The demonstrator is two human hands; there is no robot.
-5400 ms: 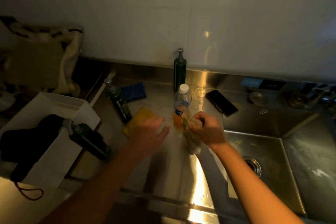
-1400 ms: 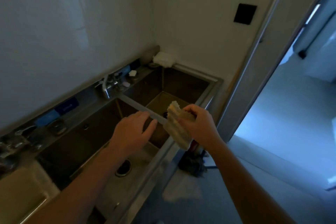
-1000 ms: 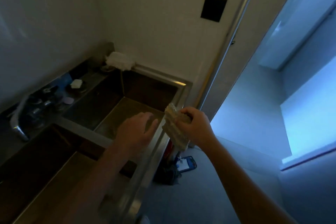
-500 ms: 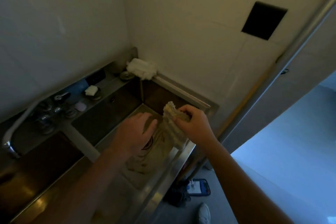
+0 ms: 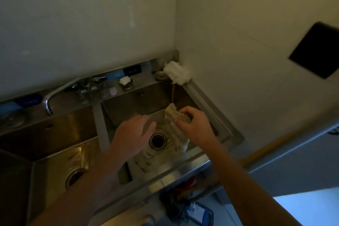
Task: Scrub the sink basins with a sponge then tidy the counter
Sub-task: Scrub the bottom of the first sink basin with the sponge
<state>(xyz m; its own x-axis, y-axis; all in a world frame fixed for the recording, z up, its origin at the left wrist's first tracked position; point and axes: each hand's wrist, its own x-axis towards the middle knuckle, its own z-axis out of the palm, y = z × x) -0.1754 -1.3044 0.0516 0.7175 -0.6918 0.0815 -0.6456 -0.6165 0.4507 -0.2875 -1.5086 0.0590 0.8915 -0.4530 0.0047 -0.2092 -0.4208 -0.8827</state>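
My right hand (image 5: 194, 126) grips a pale, ribbed sponge (image 5: 174, 130) that hangs over the right steel basin (image 5: 139, 104), just right of its round drain (image 5: 157, 141). My left hand (image 5: 134, 134) hovers flat over the same basin, fingers relaxed and holding nothing, a short way left of the sponge. A soapy smear lies on the basin floor near the drain. The left basin (image 5: 55, 163) with its own drain (image 5: 74, 178) lies lower left.
A curved tap (image 5: 55, 93) and several small fittings stand on the back ledge. A white bar (image 5: 124, 80) and a white crumpled cloth (image 5: 177, 75) sit near the corner. Walls close the back and right. A dark bundle (image 5: 176, 205) lies on the floor below.
The view swung from the counter with bottles to the right basin. Both hands, the right still holding the sponge, came over that basin, and the drain now shows between them.
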